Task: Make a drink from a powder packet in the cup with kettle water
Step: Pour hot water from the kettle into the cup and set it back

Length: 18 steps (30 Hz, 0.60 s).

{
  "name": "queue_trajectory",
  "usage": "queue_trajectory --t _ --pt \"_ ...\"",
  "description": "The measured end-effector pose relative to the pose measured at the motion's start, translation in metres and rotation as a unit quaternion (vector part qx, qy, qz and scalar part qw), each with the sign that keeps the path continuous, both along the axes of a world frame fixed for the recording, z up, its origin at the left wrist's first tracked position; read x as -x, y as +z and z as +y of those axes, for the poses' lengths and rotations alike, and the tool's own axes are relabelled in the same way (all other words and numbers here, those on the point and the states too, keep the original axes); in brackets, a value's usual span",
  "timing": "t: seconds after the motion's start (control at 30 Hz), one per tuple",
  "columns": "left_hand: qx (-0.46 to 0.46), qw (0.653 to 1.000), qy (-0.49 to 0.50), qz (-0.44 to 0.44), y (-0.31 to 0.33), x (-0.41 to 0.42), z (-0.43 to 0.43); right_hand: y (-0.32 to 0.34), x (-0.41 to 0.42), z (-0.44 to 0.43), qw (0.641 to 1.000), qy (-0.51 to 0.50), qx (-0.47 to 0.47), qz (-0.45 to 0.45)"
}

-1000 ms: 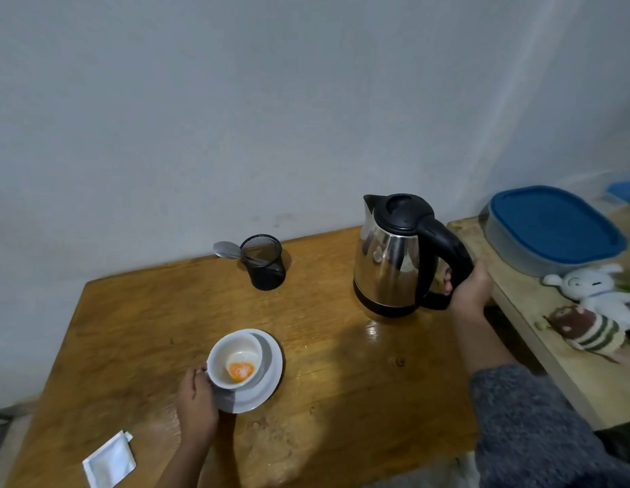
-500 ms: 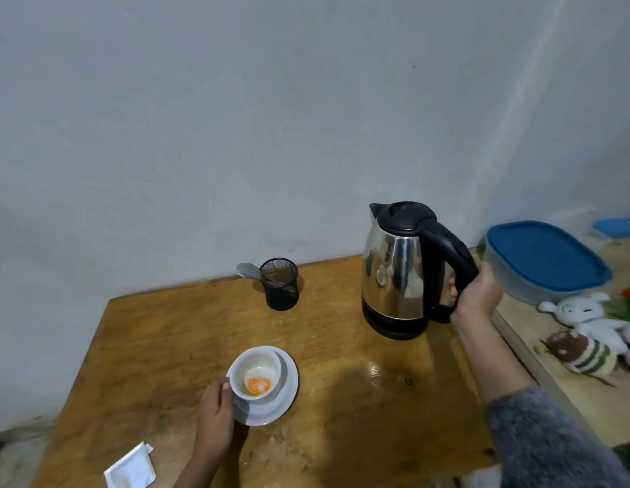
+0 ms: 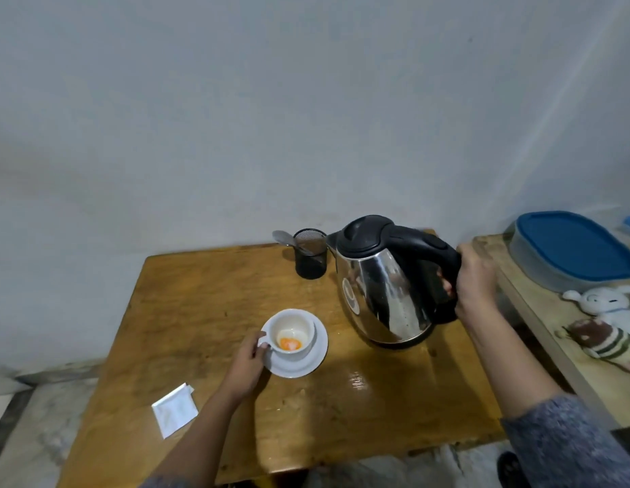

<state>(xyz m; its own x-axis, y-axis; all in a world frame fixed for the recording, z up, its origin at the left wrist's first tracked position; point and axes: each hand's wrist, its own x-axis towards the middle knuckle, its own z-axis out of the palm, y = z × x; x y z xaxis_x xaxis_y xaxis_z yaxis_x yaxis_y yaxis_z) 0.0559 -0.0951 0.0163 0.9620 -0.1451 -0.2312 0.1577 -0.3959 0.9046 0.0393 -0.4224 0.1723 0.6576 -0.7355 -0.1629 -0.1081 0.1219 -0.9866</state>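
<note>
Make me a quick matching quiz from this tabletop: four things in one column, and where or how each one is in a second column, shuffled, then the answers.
Things:
1. kettle
2. cup
3. torn packet
4. spoon

States:
A. lying flat near the table's front left edge
B. standing in the black mesh holder
C. tilted, gripped at the handle by the right hand
D. on the saucer, orange powder inside, handle held by the left hand

Pairs: 1-C, 2-D, 3-A, 4-B
</note>
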Motion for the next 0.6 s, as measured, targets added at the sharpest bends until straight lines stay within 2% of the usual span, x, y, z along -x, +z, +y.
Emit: queue_trajectory --t 0.27,0.6 --pt "-0.010 0.999 -0.005 0.047 -0.001 -0.011 0.008 -0.014 0.004 0.030 0.991 0.051 0.100 0.072" --pt "0.006 0.998 -0.022 0.055 0.002 -0.016 0.011 0.000 0.005 0.044 0.958 0.093 0.247 0.114"
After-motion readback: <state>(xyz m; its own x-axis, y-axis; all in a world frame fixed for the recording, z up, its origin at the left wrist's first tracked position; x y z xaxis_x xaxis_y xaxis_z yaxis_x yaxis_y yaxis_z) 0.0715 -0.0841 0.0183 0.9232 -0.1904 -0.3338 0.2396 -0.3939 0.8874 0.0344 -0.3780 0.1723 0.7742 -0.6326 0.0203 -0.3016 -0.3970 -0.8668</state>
